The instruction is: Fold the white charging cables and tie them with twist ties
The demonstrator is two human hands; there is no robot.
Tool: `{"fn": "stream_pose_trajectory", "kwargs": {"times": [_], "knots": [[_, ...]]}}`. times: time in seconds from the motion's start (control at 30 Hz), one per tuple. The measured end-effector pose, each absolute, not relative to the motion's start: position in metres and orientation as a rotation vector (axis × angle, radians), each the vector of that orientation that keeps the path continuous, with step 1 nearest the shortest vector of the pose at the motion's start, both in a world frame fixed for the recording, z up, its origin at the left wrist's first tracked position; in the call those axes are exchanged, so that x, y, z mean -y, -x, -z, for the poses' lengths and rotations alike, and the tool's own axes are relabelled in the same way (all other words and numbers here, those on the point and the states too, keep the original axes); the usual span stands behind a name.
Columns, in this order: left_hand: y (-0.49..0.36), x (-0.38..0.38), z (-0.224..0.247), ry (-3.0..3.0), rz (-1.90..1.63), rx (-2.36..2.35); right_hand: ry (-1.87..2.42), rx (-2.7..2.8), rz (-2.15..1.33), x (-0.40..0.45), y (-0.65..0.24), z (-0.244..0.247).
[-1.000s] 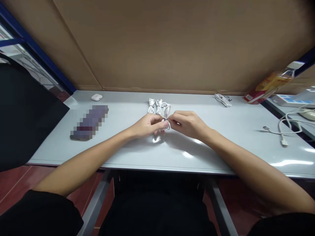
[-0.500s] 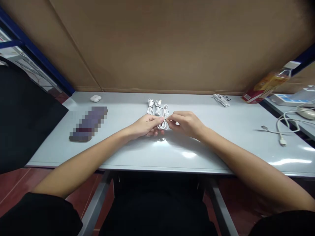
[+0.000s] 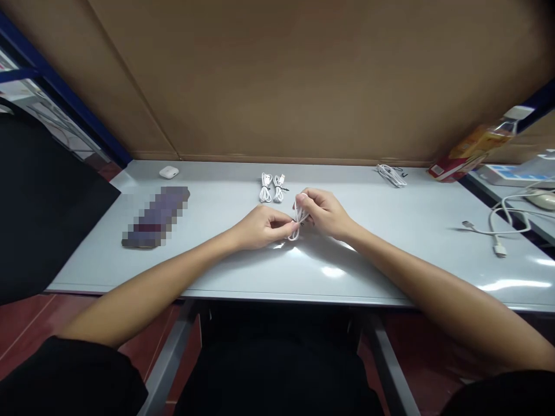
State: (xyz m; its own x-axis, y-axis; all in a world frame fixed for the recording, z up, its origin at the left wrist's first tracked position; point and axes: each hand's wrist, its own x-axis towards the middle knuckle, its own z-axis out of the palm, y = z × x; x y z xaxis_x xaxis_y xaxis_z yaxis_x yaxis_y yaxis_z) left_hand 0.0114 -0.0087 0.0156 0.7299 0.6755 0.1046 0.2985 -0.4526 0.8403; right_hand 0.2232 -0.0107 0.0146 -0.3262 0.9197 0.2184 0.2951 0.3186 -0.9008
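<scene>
White charging cable (image 3: 298,224) sits folded into a narrow loop, held just above the grey table (image 3: 347,266). Both the left hand (image 3: 262,227) and the right hand (image 3: 325,214) are closed, their fingertips gripping the loop close together, and a pinch this tight and near keeps it snug. At twelve o'clock lie two bundled white cables (image 3: 272,188); at two o'clock, a small coil (image 3: 391,175); at ten o'clock, a white earbud case (image 3: 169,172); at nine o'clock, a pixelated object (image 3: 156,216).

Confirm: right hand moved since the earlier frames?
Yes: the right hand has shifted slightly away from the person, closer to the table's back edge.
</scene>
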Motion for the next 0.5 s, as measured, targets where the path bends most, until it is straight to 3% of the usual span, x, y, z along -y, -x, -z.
{"fn": "stream_pose_trajectory", "kwargs": {"times": [0.3, 0.5], "knots": [[-0.019, 0.011, -0.006, -2.119, -0.586, -0.798, 1.194, 1.923, -0.939, -0.002, -0.226, -0.009], [-0.02, 0.011, -0.004, -2.352, -0.701, -0.929, 1.375, 2.19, -0.54, -0.015, -0.242, -0.008]]}}
